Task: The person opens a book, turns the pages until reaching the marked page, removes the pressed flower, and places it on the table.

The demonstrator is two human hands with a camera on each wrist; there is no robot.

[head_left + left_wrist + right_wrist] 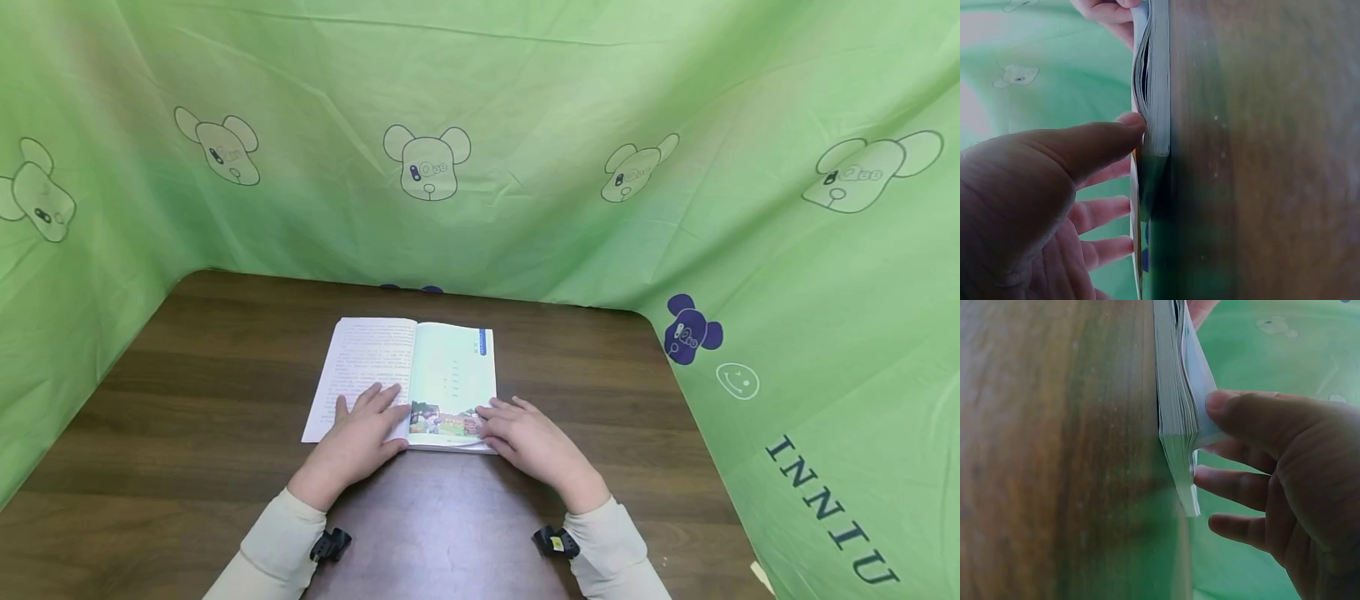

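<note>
An open book point(450, 358) lies on the table with printed text on its left page point(375, 350) and a coloured picture along the bottom of its right page point(450, 342). My left hand point(356, 446) rests on the lower left page, fingers spread. Its thumb touches the book's near edge in the left wrist view. At the lower right corner is my right hand point(536, 442). There the right wrist view has a raised page point(1207, 422) between the thumb in front and a finger behind. The stack of pages point(1179, 419) beneath stays on the table.
The brown wooden table point(187, 400) extends around the book. A green curtain point(510, 233) printed with bear heads hangs along the back and both sides. Black wrist straps point(330, 546) sit at the cuffs of light sleeves point(281, 537).
</note>
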